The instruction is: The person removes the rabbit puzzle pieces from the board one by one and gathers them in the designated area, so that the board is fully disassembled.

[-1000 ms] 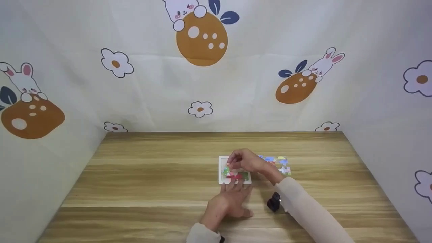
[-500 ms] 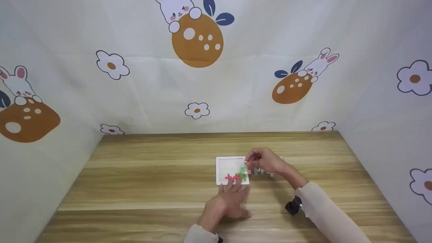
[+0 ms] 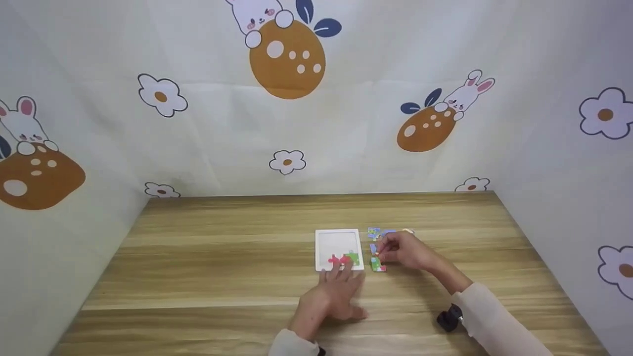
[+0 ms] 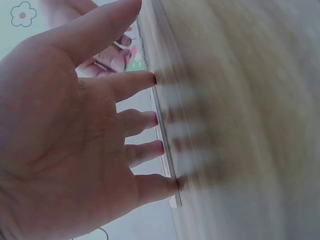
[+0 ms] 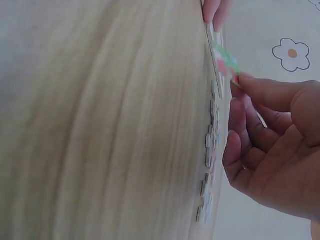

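Observation:
A white square puzzle tray [image 3: 317, 249] lies on the table, with red and green jigsaw pieces [image 3: 352, 258] along its near side. My left hand [image 3: 332, 299] rests at the tray's near edge, its fingers fairly straight and the fingertips at the rim. Just right of the tray, my right hand [image 3: 409, 251] pinches a green, white and red jigsaw piece [image 3: 378, 265] between thumb and index finger. In the right wrist view this jigsaw piece [image 5: 227, 61] is held tilted, and the other fingers curl loosely.
Several loose jigsaw pieces [image 3: 374, 231], mostly blue, lie right of the tray, some hidden behind my right hand. Wood-grain tabletop [image 3: 207, 277] surrounds them. A patterned cloth [image 3: 217, 123] rises at the back and sides. A black wrist device [image 3: 449, 318] sits by the right sleeve.
My right hand has carried the green jigsaw piece from over the tray out to its right. The left hand has stayed at the tray's near edge.

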